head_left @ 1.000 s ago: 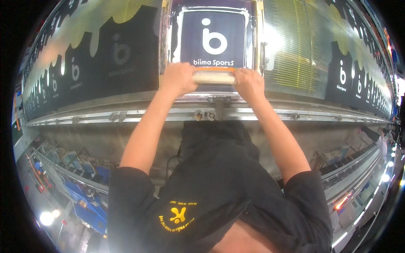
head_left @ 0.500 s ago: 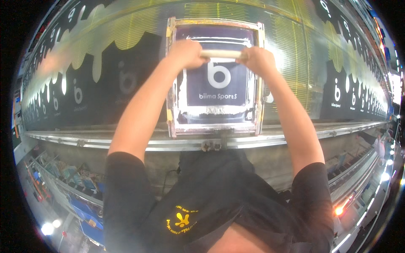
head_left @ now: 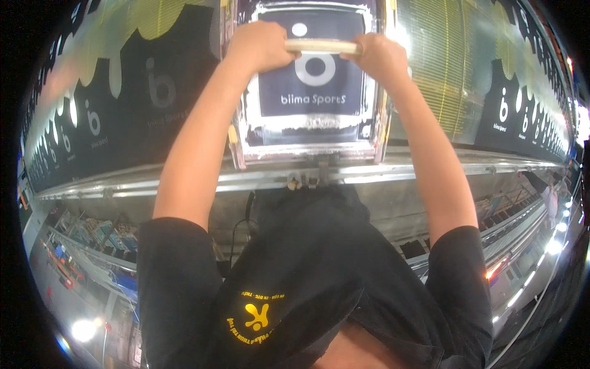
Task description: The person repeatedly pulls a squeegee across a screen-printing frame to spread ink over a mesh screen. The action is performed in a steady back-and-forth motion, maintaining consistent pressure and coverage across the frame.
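Note:
My left hand (head_left: 263, 48) and my right hand (head_left: 380, 56) are both closed round the ends of a pale squeegee (head_left: 322, 47), which lies crosswise over a screen-printing frame (head_left: 307, 149). Within the frame is a dark panel (head_left: 312, 86) bearing a pale round emblem and lettering. White ink is smeared along the panel's edges, thickest on the near side. The squeegee's handle crosses just above the emblem's ring, with a pale dot showing beyond it. My hands hide the squeegee's ends, and its blade cannot be made out.
Black garment panels (head_left: 166, 80) with pale emblems lie in a row on the long yellowish table (head_left: 430, 80), on both sides of the frame. A metal rail (head_left: 246, 179) runs along the table's near edge, with a clamp (head_left: 301, 181) by the frame.
My hands have drawn the squeegee a little nearer over the screen, uncovering the pale dot. The whole scene sits higher in the picture as the view has tilted.

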A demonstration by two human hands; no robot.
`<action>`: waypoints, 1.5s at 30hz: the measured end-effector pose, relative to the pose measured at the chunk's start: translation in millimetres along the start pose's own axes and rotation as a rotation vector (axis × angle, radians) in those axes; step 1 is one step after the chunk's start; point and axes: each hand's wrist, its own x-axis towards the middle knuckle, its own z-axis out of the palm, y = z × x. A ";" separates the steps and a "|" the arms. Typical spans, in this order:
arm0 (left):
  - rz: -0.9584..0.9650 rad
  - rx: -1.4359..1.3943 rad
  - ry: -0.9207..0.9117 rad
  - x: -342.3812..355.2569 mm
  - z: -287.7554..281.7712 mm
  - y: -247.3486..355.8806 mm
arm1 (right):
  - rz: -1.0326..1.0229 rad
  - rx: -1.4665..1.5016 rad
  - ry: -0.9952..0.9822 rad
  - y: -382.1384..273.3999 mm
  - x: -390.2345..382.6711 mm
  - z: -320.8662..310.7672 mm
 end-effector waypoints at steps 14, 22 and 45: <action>0.050 -0.058 -0.164 -121.3 42.5 40.1 | -0.140 0.117 -0.097 -18.6 -137.0 -1.8; 0.009 0.043 -0.044 26.2 -48.3 -8.8 | -0.024 -0.041 -0.068 3.0 39.4 -52.4; 0.051 -0.023 0.108 -162.1 93.5 54.1 | -0.236 0.081 0.186 -16.8 -186.5 46.7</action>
